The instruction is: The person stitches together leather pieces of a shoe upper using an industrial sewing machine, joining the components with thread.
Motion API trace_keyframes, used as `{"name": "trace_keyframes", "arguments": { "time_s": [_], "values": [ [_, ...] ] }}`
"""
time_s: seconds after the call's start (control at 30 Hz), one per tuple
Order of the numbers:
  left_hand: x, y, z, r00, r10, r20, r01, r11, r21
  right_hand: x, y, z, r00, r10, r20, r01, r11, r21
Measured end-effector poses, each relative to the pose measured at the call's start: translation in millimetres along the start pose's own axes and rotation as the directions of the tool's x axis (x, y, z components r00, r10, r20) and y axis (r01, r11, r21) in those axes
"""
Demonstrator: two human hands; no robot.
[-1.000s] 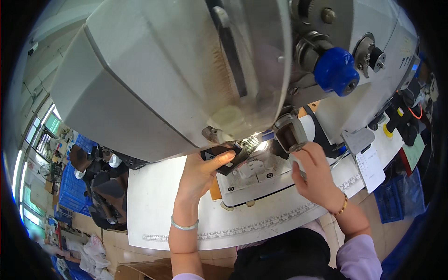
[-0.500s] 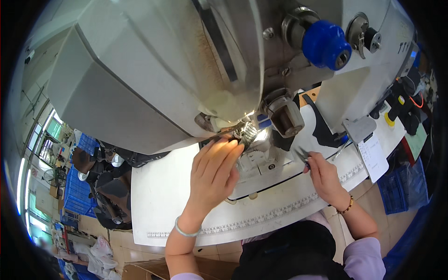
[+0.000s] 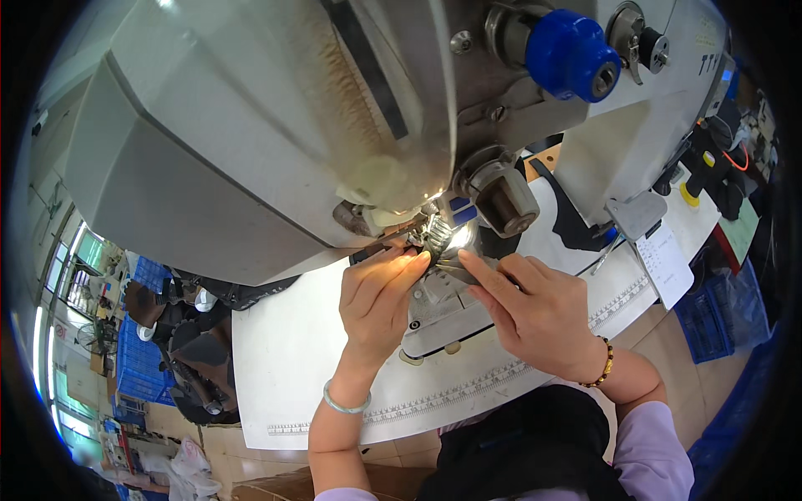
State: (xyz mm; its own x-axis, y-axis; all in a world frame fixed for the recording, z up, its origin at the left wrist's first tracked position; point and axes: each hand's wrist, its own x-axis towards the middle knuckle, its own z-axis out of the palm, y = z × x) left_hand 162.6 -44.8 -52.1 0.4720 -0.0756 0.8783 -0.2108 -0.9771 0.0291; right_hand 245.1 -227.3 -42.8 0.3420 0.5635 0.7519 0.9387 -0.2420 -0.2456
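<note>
My left hand [image 3: 376, 296] is closed, its fingertips pinching a small dark piece [image 3: 425, 256] at the lit metal presser parts [image 3: 438, 232] of a large grey sewing machine [image 3: 225, 159]. Just to the right, my right hand [image 3: 543, 313] is closed around a pair of thread snips, mostly hidden by the fingers. Its narrow blades [image 3: 454, 270] point left, close to the dark piece. I cannot tell whether the blades touch it. Beneath both hands lies the machine's metal bed plate [image 3: 439, 321].
A white table [image 3: 313, 359] with a printed ruler strip [image 3: 468, 386] carries the machine. A blue knob [image 3: 572, 57] juts from its head. Dark parts [image 3: 200, 351] are heaped at the left. A white card [image 3: 666, 260] hangs at the right, above a blue crate [image 3: 706, 330].
My right hand has moved left and up, bringing the snips from over the table to the presser area. My left hand stays pinched there. The view has shifted slightly.
</note>
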Motion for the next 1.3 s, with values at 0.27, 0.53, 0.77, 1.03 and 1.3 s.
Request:
{"name": "trace_keyframes", "arguments": {
  "time_s": [0.27, 0.53, 0.77, 1.03, 1.3],
  "values": [
    [-3, -1, 2, 0.999, 0.026, -0.03, -0.025, 0.999, 0.02, 1, -13, 8, 0.999, -0.028, -0.021, 0.024, 0.988, -0.151],
    [-6, -3, 4, 0.993, 0.118, -0.008, -0.116, 0.987, 0.116, 0, -19, 10, 1.0, -0.007, -0.023, 0.002, 0.983, -0.183],
    [-9, -7, 11, 0.984, 0.17, -0.047, -0.162, 0.977, 0.142, 3, -9, 7, 1.0, 0.007, -0.009, -0.007, 1.0, -0.029],
    [-9, -8, 13, 0.983, 0.152, -0.099, -0.141, 0.984, 0.113, 6, -14, 9, 0.998, 0.054, -0.036, -0.053, 0.998, 0.021],
    [-11, -12, 18, 0.98, 0.133, -0.15, -0.122, 0.989, 0.082, 8, -18, 10, 0.996, 0.086, -0.035, -0.086, 0.996, -0.015]
  ]
}}
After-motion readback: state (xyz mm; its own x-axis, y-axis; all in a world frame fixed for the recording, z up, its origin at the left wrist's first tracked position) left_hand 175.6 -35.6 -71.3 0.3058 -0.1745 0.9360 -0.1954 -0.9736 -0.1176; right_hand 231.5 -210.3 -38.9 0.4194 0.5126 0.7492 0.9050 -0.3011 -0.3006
